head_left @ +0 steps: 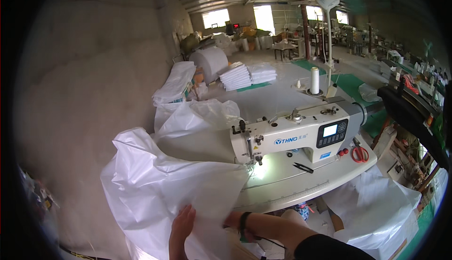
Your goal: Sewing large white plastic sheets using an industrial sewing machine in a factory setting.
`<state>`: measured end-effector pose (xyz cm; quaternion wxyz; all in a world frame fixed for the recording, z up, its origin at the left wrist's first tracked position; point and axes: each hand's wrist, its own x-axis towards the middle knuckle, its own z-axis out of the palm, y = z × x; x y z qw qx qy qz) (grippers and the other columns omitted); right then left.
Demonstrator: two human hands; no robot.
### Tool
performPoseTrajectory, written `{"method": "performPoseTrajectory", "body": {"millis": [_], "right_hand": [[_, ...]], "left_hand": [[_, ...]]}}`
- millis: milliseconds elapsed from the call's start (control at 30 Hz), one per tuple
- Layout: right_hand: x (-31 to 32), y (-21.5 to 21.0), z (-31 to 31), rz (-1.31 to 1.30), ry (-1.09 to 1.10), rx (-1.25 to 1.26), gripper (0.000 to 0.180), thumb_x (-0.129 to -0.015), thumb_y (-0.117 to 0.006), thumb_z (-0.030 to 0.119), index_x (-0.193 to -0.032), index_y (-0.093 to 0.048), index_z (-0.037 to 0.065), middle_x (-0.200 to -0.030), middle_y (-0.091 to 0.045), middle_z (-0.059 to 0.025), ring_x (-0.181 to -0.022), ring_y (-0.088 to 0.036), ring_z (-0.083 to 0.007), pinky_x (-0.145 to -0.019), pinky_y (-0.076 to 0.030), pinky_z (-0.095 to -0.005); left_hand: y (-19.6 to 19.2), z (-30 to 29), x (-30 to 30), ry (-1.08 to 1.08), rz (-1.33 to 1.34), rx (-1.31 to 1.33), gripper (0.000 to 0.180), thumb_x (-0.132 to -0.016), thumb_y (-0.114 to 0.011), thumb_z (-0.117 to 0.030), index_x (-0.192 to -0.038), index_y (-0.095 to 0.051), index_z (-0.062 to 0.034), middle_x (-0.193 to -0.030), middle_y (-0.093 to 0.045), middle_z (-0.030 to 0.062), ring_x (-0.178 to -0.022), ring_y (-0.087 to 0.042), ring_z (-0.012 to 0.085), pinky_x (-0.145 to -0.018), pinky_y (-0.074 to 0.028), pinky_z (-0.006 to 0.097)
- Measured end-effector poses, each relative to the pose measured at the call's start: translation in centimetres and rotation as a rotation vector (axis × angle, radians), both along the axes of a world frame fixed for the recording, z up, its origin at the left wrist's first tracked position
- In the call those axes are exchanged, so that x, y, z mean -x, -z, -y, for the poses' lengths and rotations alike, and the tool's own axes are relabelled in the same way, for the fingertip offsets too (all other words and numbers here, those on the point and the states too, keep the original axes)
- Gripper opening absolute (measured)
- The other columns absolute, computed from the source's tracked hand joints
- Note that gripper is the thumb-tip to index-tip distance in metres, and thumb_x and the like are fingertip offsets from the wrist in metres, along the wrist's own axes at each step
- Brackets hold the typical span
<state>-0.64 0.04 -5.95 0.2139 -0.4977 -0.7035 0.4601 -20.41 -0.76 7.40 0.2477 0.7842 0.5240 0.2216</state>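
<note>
A large sheet of thin white plastic-like material [141, 184] drapes over the left end of a sewing machine table, crumpled at the far left. My left hand [184, 220] lies on its near part, fingers stretched out and close together. At the sheet's right near edge is my right hand [234, 219], a dark band on its wrist; its fingers are blurred and partly hidden. The white sewing machine [292, 135] stands to the right, its lamp lighting the needle area. One corner of the sheet reaches that needle area.
Black thread snips [303, 168] and red-handled scissors [360, 154] lie on the machine table [282, 194]. A thread cone [315, 80] stands behind the machine. More white sheeting [376, 208] hangs at the right. Folded white stacks [235, 76] and a big roll [210, 64] sit farther back. A wall [89, 95] rises at left.
</note>
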Motion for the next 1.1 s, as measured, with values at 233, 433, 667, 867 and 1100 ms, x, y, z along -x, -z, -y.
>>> {"method": "performPoseTrajectory", "body": {"millis": [233,433,667,867,1100], "right_hand": [[5.6,-3.1,5.8,-0.216,-0.101,0.02,0.039,-0.084,-0.051,0.023,-0.118,-0.051,0.003,-0.113,-0.057,-0.019,-0.103,-0.054,-0.0328,-0.092,-0.039,-0.0389],[2.5,0.0,19.0,-0.305,-0.235,0.252,0.042,-0.084,-0.052,0.024,-0.12,-0.051,0.003,-0.115,-0.056,-0.0198,-0.105,-0.053,-0.0327,-0.093,-0.038,-0.0389],[1.6,0.0,20.2,0.322,-0.469,0.025,0.047,-0.084,-0.055,0.031,-0.121,-0.05,0.002,-0.116,-0.055,-0.0211,-0.106,-0.053,-0.0327,-0.093,-0.038,-0.0376],[4.8,-4.9,21.3,-0.122,-0.306,0.59,0.058,-0.083,-0.058,0.043,-0.122,-0.049,0.001,-0.118,-0.054,-0.0152,-0.107,-0.051,-0.0277,-0.09,-0.038,-0.0323],[-0.2,-1.3,24.7,-0.109,-0.487,0.433,0.038,-0.087,-0.055,0.033,-0.112,-0.057,0.004,-0.109,-0.059,-0.0128,-0.1,-0.055,-0.0237,-0.09,-0.04,-0.0339]], "left_hand": [[6.9,-9.0,2.0,0.347,-0.442,-0.639,0.02,-0.084,-0.05,-0.021,-0.1,-0.056,-0.0111,-0.118,-0.053,0.0152,-0.111,-0.047,0.0361,-0.095,-0.037,0.047],[5.9,-7.1,1.1,-0.087,-0.413,-0.239,0.054,-0.082,-0.048,-0.051,-0.128,-0.045,-0.0221,-0.139,-0.035,0.0015,-0.131,-0.028,0.0242,-0.094,-0.026,0.063],[4.2,-7.2,1.1,-0.029,-0.421,-0.257,0.054,-0.083,-0.047,-0.052,-0.13,-0.043,-0.023,-0.141,-0.033,-0.0001,-0.132,-0.026,0.022,-0.097,-0.025,0.059],[3.8,-9.0,1.4,0.021,-0.448,-0.211,0.057,-0.085,-0.045,-0.053,-0.133,-0.038,-0.0238,-0.144,-0.027,-0.0012,-0.134,-0.023,0.0215,-0.1,-0.024,0.058],[2.1,-9.5,-0.1,0.036,-0.68,-0.125,0.054,-0.086,-0.043,-0.049,-0.129,-0.044,-0.0176,-0.14,-0.034,0.0035,-0.13,-0.03,0.0222,-0.1,-0.031,0.05]]}}
